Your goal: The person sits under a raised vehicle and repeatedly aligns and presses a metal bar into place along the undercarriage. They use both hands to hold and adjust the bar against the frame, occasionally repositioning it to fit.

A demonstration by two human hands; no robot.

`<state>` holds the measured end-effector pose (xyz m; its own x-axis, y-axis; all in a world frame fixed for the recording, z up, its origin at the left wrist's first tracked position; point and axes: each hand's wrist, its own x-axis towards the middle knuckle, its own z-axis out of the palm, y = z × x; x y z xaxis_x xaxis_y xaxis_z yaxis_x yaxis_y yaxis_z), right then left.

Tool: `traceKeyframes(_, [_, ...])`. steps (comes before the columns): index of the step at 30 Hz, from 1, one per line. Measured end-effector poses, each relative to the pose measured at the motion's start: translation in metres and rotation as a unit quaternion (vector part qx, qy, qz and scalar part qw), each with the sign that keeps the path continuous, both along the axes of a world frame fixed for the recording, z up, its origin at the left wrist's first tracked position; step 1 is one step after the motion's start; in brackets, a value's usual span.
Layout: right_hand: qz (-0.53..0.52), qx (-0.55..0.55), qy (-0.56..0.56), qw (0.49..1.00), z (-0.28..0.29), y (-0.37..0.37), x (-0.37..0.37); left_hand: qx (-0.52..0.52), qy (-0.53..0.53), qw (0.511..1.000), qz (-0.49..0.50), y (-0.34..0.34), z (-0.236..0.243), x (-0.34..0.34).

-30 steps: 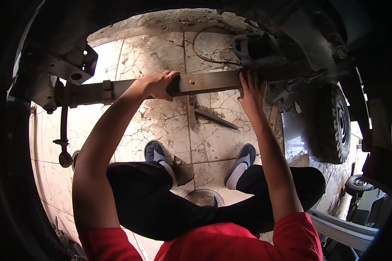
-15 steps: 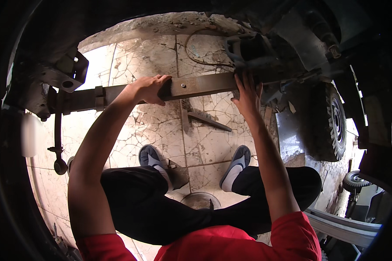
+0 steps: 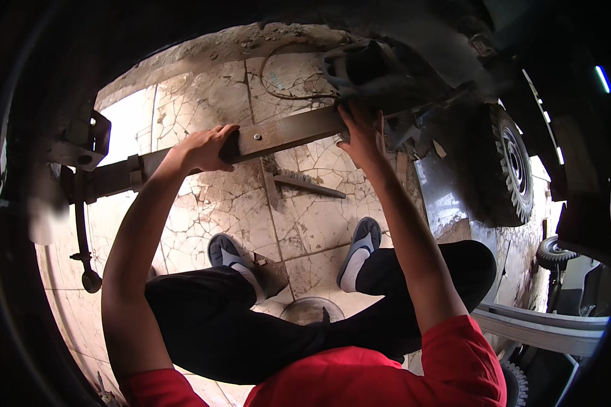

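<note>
I sit under a vehicle, looking down past a long flat rusty leaf spring (image 3: 285, 132) that runs across the view from a bracket (image 3: 81, 146) at the left to the axle area (image 3: 373, 68) at the upper right. My left hand (image 3: 207, 149) grips the spring near its middle, fingers wrapped over its top edge. At the spring's right end, where it meets the dark axle housing, my right hand (image 3: 361, 132) presses on the bar with fingers spread upward. Whether that hand wraps the bar is hidden.
A knobby tyre (image 3: 506, 169) stands at the right. A thin rod with a round end (image 3: 85, 230) hangs at the left. On the cracked tile floor (image 3: 204, 203) lie a toothed metal piece (image 3: 305, 182), a block (image 3: 268, 271) by my left shoe and a round pan (image 3: 312, 311).
The view has shifted a little, so the spring and both hands sit slightly lower and to the left. Both hands keep the same hold on the spring.
</note>
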<state>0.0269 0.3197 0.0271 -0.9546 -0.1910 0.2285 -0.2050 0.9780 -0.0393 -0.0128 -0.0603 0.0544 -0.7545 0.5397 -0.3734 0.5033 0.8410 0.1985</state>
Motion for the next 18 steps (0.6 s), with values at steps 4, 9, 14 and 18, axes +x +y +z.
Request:
traceKeyframes(4, [-0.012, 0.017, -0.003, 1.000, 0.001, -0.008, -0.002, 0.030, 0.018, 0.999, -0.014, -0.004, -0.002, 0.004])
traceKeyframes(9, [0.011, 0.028, 0.019, 0.999, -0.004, 0.003, 0.013, 0.021, 0.022, 0.999, -0.011, -0.005, -0.002, 0.003])
traceKeyframes(14, [0.002, 0.026, 0.008, 1.000, -0.001, 0.001, -0.001, 0.019, 0.025, 0.999, -0.013, -0.005, -0.005, 0.001])
traceKeyframes(18, [0.009, 0.027, 0.028, 0.999, -0.005, 0.001, 0.003, 0.022, 0.036, 0.999, -0.013, -0.006, -0.005, 0.004])
